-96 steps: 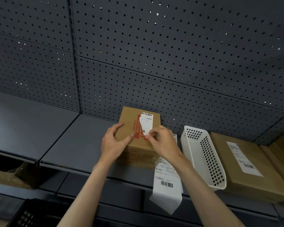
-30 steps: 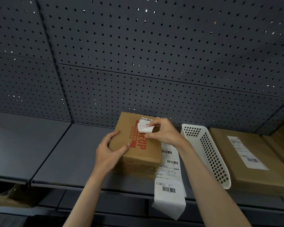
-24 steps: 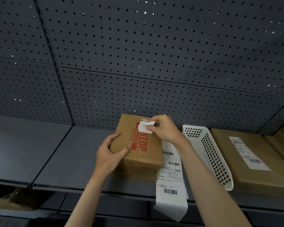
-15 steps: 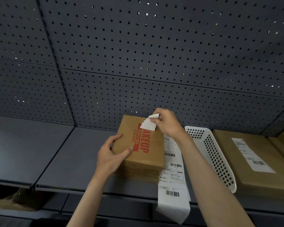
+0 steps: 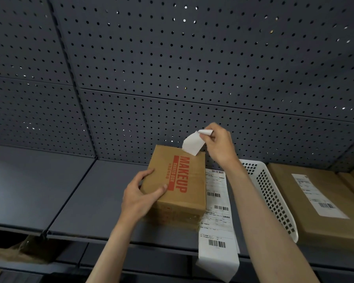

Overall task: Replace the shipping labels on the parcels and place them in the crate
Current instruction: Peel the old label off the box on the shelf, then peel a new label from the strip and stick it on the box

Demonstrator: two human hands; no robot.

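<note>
Brown rectangular cardboard parcel [image 5: 175, 184] with red "MAKEUP" print, gripped by left hand [image 5: 140, 198]; white peeled paper label [image 5: 192, 142] pinched between right hand [image 5: 219, 145] fingertips, printed side hidden.

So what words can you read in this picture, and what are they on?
"MAKEUP": big red letters on top of the box.
"SHARED BOX": small letters in the red bar beside it.
Label strip beside the box: barcodes and fine print, too small to read.
Label on the flat parcel: too small to read.
Peeled label in the right hand: blank side showing.
</note>
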